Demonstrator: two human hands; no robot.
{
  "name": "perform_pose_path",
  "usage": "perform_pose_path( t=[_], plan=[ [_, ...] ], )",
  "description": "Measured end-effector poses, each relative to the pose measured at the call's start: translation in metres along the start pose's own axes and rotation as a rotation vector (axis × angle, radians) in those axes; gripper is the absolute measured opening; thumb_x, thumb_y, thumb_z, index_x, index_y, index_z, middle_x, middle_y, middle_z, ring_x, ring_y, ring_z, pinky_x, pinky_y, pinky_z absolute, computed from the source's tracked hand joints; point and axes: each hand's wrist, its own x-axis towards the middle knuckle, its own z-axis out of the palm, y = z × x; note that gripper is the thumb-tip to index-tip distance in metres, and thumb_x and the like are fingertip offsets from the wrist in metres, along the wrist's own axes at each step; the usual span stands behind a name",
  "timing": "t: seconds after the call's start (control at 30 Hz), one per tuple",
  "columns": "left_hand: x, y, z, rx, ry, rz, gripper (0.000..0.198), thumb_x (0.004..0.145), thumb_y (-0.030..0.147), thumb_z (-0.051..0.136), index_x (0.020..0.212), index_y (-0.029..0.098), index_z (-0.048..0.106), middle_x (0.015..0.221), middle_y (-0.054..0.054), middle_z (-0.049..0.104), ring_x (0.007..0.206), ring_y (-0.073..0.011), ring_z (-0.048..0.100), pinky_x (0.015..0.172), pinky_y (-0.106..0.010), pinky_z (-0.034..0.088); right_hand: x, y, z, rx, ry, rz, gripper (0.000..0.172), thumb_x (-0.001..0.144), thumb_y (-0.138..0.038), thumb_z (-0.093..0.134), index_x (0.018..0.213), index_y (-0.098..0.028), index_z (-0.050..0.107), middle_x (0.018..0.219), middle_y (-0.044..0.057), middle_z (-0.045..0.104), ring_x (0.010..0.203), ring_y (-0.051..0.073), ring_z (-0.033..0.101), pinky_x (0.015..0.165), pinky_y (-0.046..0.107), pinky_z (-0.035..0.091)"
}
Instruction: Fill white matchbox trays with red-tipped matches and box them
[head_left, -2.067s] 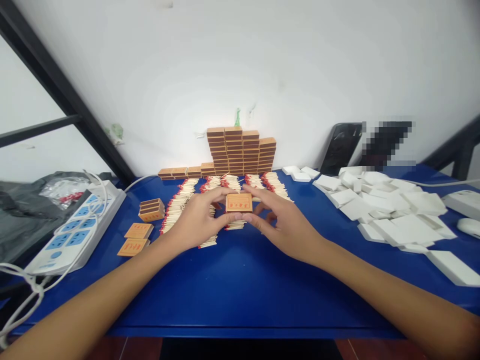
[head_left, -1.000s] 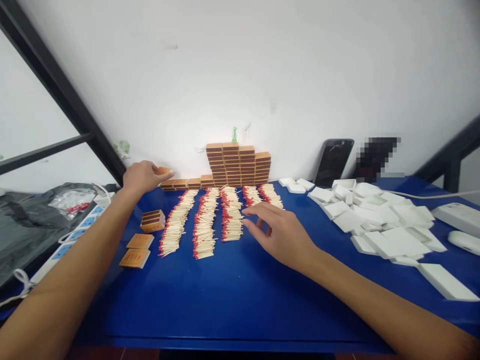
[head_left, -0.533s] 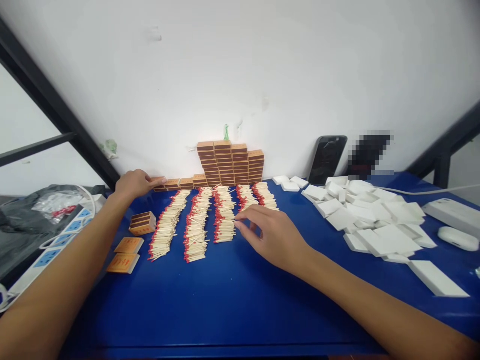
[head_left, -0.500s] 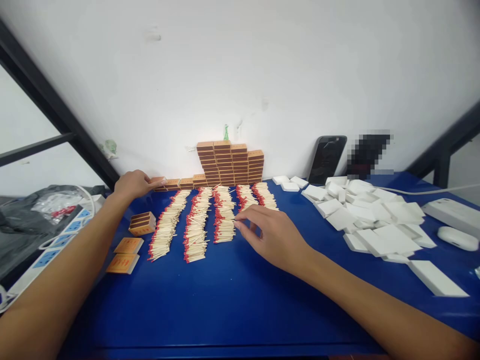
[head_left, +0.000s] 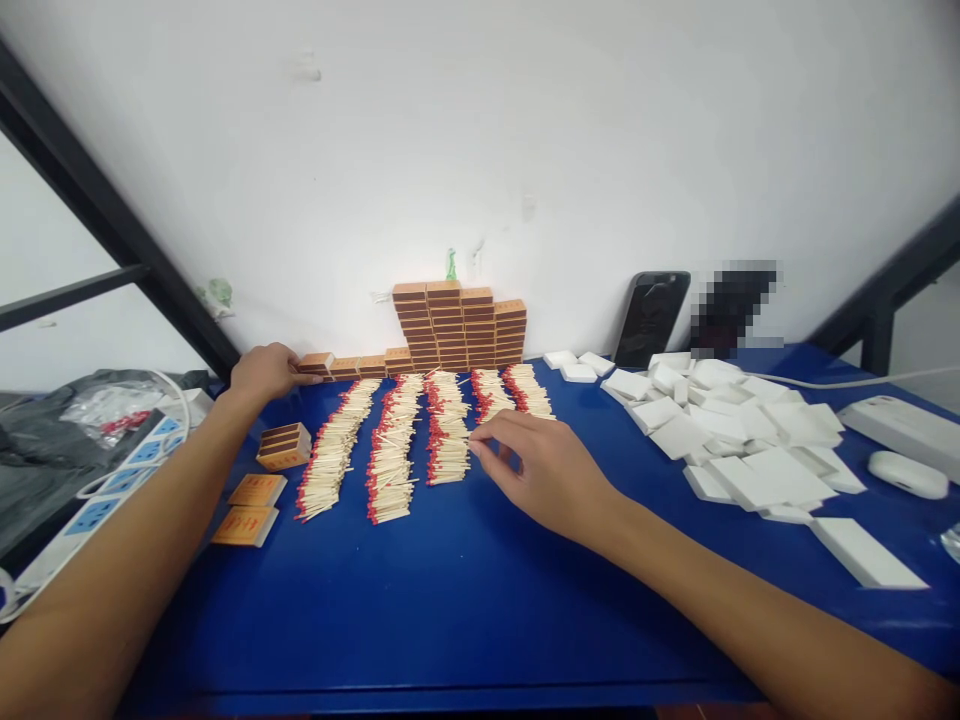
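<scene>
At 10 o'clock two matchboxes (head_left: 246,526) lie label up. The right hand (head_left: 547,470) sits just beside the middle match row (head_left: 448,450), its heads mostly left, seemingly to keep order. White trays (head_left: 772,477) heap loosely at 2. At 11 the left hand (head_left: 262,370) touches the end matchbox (head_left: 316,361), apparently squaring it; whether either hand clamps anything, I cannot tell. The 12 o'clock stack (head_left: 450,330) seems braced by the wall (head_left: 480,130).

I've got pale wall (head_left: 420,150) filling twelve o'clock, brightest low in the middle, green marks (head_left: 219,292) at ten; a black bar (head_left: 97,195) slants in there, dark frame (head_left: 900,278) towards three, blue worktop (head_left: 450,600) sweeping down to six.
</scene>
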Motion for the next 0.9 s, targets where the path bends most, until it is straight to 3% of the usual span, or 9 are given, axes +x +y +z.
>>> perform_pose_path(
  t=[0.13, 0.27, 0.4, 0.5, 0.6, 0.7, 0.9],
  plan=[
    [-0.007, 0.001, -0.013, 0.02, -0.022, 0.022, 0.079, 0.073, 0.081, 0.074, 0.105, 0.008, 0.077, 0.079, -0.006, 0.07, 0.068, -0.0153, 0.049, 0.064, -0.025, 0.03, 0.0, 0.001, 0.001, -0.017, 0.002, 0.008, 0.013, 0.099, -0.017, 0.06, 0.093, -0.021, 0.07, 0.091, 0.002, 0.075, 0.069, 0.014, 0.065, 0.068, 0.028, 0.046],
    [-0.033, 0.014, -0.034, 0.047, 0.014, 0.043, 0.073, 0.08, 0.071, 0.074, 0.117, 0.008, 0.073, 0.093, -0.008, 0.075, 0.074, -0.0171, 0.054, 0.066, -0.026, 0.031, 0.002, 0.006, 0.0, -0.051, 0.012, 0.039, 0.013, 0.098, -0.016, 0.061, 0.09, -0.021, 0.069, 0.086, 0.001, 0.074, 0.068, 0.014, 0.062, 0.067, 0.029, 0.044],
    [-0.07, 0.038, -0.044, 0.025, -0.034, 0.266, 0.043, 0.089, 0.054, 0.071, 0.113, 0.019, 0.076, 0.087, -0.004, 0.076, 0.074, -0.0181, 0.06, 0.068, -0.028, 0.037, 0.005, 0.016, -0.003, -0.09, 0.02, 0.078, 0.012, 0.097, -0.018, 0.061, 0.091, -0.021, 0.071, 0.081, 0.001, 0.07, 0.069, 0.015, 0.061, 0.067, 0.029, 0.043],
    [-0.084, 0.047, -0.036, -0.036, 0.011, 0.352, 0.037, 0.092, 0.053, 0.065, 0.107, 0.021, 0.078, 0.082, -0.005, 0.075, 0.073, -0.0197, 0.064, 0.068, -0.031, 0.04, 0.007, 0.022, -0.01, -0.138, -0.016, 0.089, 0.015, 0.099, -0.021, 0.059, 0.091, -0.021, 0.071, 0.084, 0.002, 0.072, 0.071, 0.016, 0.062, 0.068, 0.029, 0.042],
    [-0.085, 0.04, -0.028, -0.077, 0.015, 0.329, 0.041, 0.092, 0.055, 0.061, 0.107, 0.021, 0.077, 0.081, -0.006, 0.075, 0.074, -0.0216, 0.066, 0.069, -0.033, 0.044, 0.011, 0.028, -0.021, -0.218, -0.046, 0.13, 0.017, 0.099, -0.023, 0.058, 0.089, -0.021, 0.072, 0.081, 0.002, 0.071, 0.07, 0.017, 0.062, 0.065, 0.03, 0.039],
    [-0.087, 0.023, -0.03, -0.062, -0.071, 0.32, 0.042, 0.091, 0.056, 0.06, 0.106, 0.021, 0.078, 0.085, -0.007, 0.077, 0.076, -0.0226, 0.068, 0.07, -0.033, 0.048, 0.015, 0.032, -0.031, -0.317, -0.03, 0.191, 0.019, 0.098, -0.025, 0.057, 0.086, -0.021, 0.072, 0.075, 0.002, 0.069, 0.065, 0.017, 0.06, 0.061, 0.03, 0.035],
    [-0.098, -0.004, -0.047, -0.057, -0.298, 0.157, 0.068, 0.078, 0.065, 0.071, 0.132, 0.023, 0.071, 0.127, -0.009, 0.075, 0.113, -0.0314, 0.07, 0.093, -0.04, 0.052, 0.018, 0.031, -0.041, -0.362, -0.048, 0.215, 0.023, 0.099, -0.031, 0.056, 0.085, -0.021, 0.071, 0.073, 0.002, 0.068, 0.064, 0.017, 0.059, 0.061, 0.03, 0.034]
  ],
)
